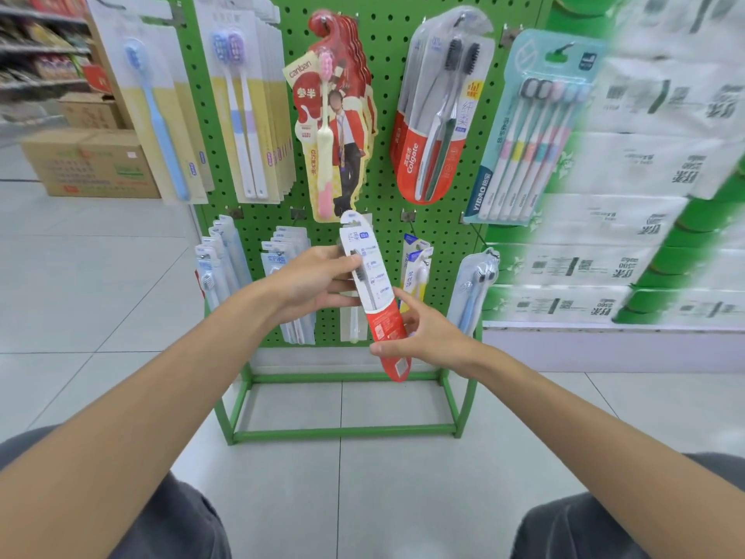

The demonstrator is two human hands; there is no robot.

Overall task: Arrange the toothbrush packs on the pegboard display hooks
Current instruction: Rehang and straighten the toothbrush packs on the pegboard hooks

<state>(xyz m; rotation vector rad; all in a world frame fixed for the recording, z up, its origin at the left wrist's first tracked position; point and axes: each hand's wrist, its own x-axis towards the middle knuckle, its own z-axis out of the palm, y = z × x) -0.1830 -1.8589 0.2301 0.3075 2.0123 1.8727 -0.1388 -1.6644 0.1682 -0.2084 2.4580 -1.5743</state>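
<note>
Cardboard boxes (92, 163) — stacked white packs (645, 163)

The shop is bright, lit evenly from overhead, and shadows on the floor tiles (100, 276) are faint and soft. White glare streaks the clear plastic of the hanging packs (443, 106). The green pegboard (387, 187) at centre looks sharp, and the held pack (373, 292) is only slightly soft. The stacked white packages (629, 163) on the right smear into heavy blur, and the shelves (40, 46) far left are fuzzy. The wide lens bows the stand's frame (346, 431) and the edges.
</note>
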